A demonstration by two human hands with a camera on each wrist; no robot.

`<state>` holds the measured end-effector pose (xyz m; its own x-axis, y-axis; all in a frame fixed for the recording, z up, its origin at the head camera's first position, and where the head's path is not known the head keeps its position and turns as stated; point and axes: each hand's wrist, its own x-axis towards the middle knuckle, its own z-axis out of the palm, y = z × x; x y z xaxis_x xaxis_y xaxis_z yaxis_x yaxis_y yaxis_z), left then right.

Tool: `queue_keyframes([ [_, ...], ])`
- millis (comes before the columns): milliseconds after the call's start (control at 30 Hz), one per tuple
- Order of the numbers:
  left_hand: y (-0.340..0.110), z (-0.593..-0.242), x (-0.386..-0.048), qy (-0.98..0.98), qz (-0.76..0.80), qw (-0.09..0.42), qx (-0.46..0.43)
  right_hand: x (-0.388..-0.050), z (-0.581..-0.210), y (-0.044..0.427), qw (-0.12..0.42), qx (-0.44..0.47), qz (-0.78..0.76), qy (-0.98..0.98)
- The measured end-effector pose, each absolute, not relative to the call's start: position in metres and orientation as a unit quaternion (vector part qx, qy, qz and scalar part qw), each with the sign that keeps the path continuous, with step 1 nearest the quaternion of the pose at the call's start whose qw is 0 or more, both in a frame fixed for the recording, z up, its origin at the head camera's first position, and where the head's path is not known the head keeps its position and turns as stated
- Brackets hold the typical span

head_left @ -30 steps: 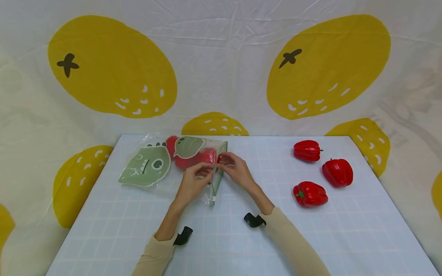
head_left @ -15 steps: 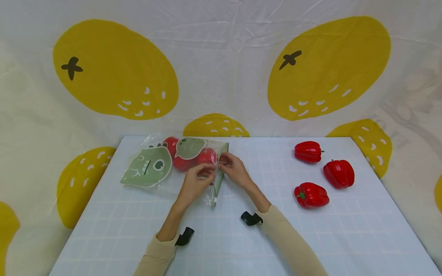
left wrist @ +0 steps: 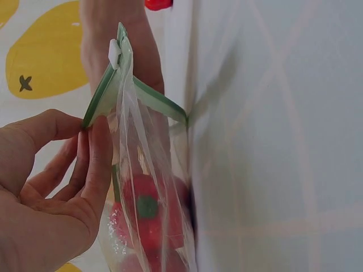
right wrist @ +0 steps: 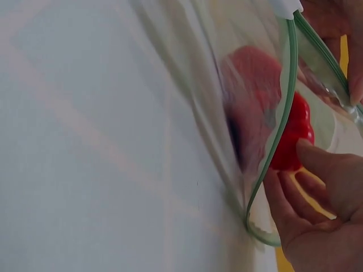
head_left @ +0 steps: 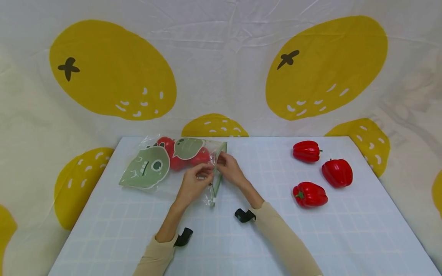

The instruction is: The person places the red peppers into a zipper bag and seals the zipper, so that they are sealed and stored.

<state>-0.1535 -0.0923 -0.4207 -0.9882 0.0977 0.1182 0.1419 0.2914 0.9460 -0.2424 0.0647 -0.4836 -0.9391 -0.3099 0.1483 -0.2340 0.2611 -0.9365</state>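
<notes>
Head view: clear bag (head_left: 148,168) lies near table's (head_left: 221,245) far left corner, at least three red peppers (head_left: 177,163) inside. Left hand (head_left: 194,182) pinches bag's mouth; right hand (head_left: 231,170) at opening, slightly further left than half second ago, nearest bagged pepper deeper in. Three loose peppers (head_left: 310,194) toward far right corner.

Left wrist view: thumb and fingers clamped on green rim (left wrist: 98,98), white slider (left wrist: 114,54) above.

Right wrist view: thumb and fingers apart, thumb against bagged pepper.

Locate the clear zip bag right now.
In the head view, the clear zip bag lies near the far edge of the table, left of centre, left of the three loose red peppers. The left hand pinches its green rim.
</notes>
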Motion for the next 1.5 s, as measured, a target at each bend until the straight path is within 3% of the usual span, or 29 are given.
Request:
queue_keyframes([
  [300, -0.098, -0.451, -0.170, -0.795, -0.600, 0.019, -0.085, -0.246, -0.482, 0.060, 0.031, -0.162, -0.584, 0.795],
  [667, -0.094, -0.431, -0.162, -0.798, -0.599, 0.003, -0.076, -0.238, -0.480, 0.072, 0.040, -0.186, -0.565, 0.803],
  [1000, -0.100, -0.454, -0.169, -0.788, -0.610, 0.007, -0.084, -0.224, -0.472, 0.093, 0.044, -0.202, -0.560, 0.802],
  [1500, -0.100, -0.455, -0.170, -0.795, -0.602, 0.001, -0.076, -0.207, -0.459, 0.122, 0.012, -0.168, -0.564, 0.808],
])
